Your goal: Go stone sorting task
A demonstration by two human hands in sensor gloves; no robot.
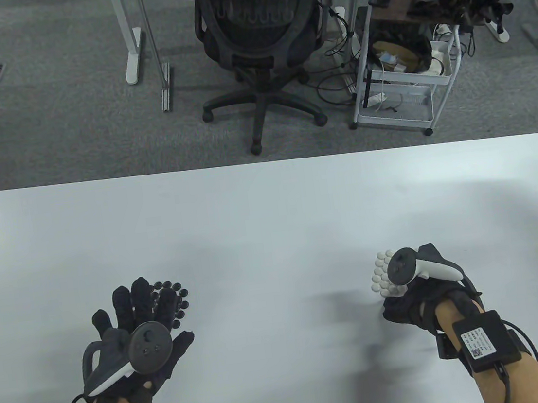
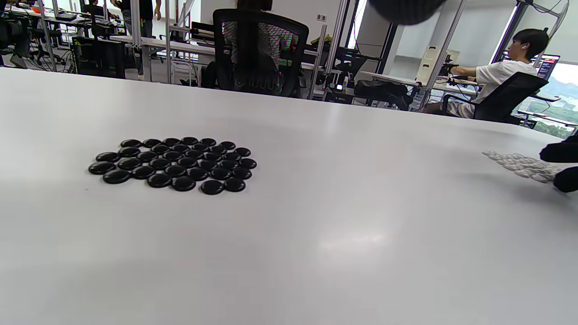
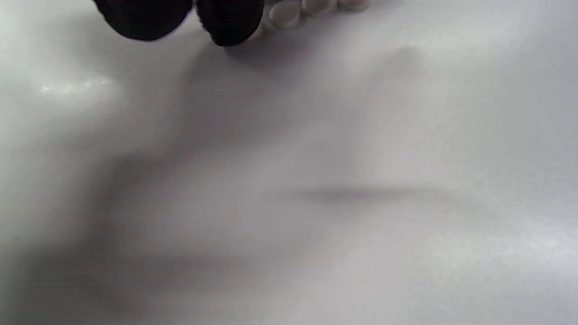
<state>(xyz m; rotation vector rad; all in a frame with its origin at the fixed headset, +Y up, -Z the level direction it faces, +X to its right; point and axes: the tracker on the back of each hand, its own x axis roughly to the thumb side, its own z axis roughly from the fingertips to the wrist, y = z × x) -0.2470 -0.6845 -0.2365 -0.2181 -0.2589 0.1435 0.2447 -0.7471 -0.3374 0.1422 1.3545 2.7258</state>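
Note:
Black Go stones (image 1: 175, 298) lie in one tight cluster (image 2: 174, 164) on the white table (image 1: 270, 211). My left hand (image 1: 138, 315) hovers flat over the cluster's left part with straight, spread fingers and holds nothing. White Go stones (image 1: 382, 273) form a second cluster (image 2: 519, 164) at the right. My right hand (image 1: 408, 299) bends down over that cluster's near side, and its tracker hides most of the fingers. Two of its fingertips (image 3: 230, 18) touch the table beside the white stones (image 3: 284, 13), with no stone between them.
The table's far edge (image 1: 264, 162) runs across the view. Beyond it on the floor stand an office chair (image 1: 259, 41) and a white wire cart (image 1: 400, 72). In the left wrist view a person (image 2: 501, 85) sits at a far desk.

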